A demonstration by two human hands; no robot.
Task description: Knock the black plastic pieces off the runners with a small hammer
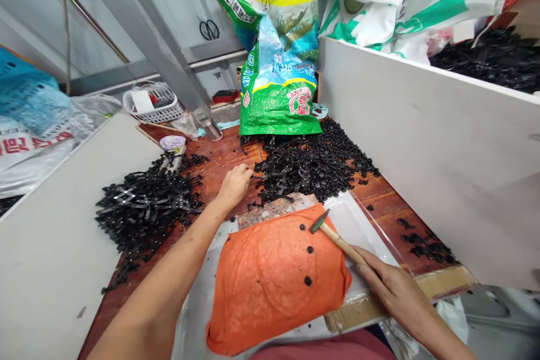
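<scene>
My left hand [237, 184] is closed at the left edge of a loose pile of small black parts [307, 166]; what its fingertips hold is too small to make out. In my right hand [377, 273] is the wooden handle of a small hammer [343, 244], its metal head over the upper right of an orange cloth pad [274, 281]. Three round black pieces [310, 250] lie in a rough column on the pad, below and beside the hammer head. A speckled stone slab [278, 208] shows behind the pad.
Tangled black parts [147, 208] are heaped at the left. Pale boards [430, 152] wall both sides. A green sack [280, 107] hangs at the back, near a white basket [152, 102] and a metal cup [208, 125]. Several black pieces [426, 244] lie at the right.
</scene>
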